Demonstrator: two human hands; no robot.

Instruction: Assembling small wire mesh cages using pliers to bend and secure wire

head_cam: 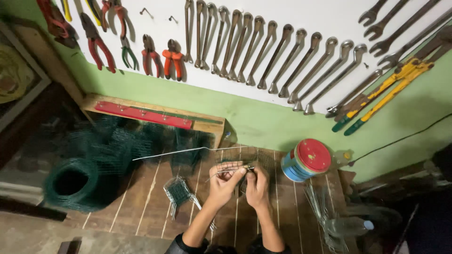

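Spreading out behind the hands, a white wall board [301,19] is carrying a long row of wrenches [263,51], with pliers [172,59] hanging far off beyond the left hand and yellow-handled bolt cutters [386,91] slanting away past the right one. Under both hands the slatted wooden surface [146,207] is stretching out, and well to the left of the left hand a big roll of green wire mesh [70,181] is lying on its side among more loose mesh. Just beyond the right hand, up and to its right, a blue tin with a red lid [306,160] is leaning on the surface. A bundle of cut wires [320,207] is lying to the right of the right wrist, and a small folded mesh piece [179,193] is sitting just left of the left forearm. The left hand [223,181] and the right hand [256,186] are meeting fingertip to fingertip, both pinching a small square of wire mesh [235,162] that is standing up right above them. A long thin wire [169,154] is running out leftward from the fingers, past the left hand.
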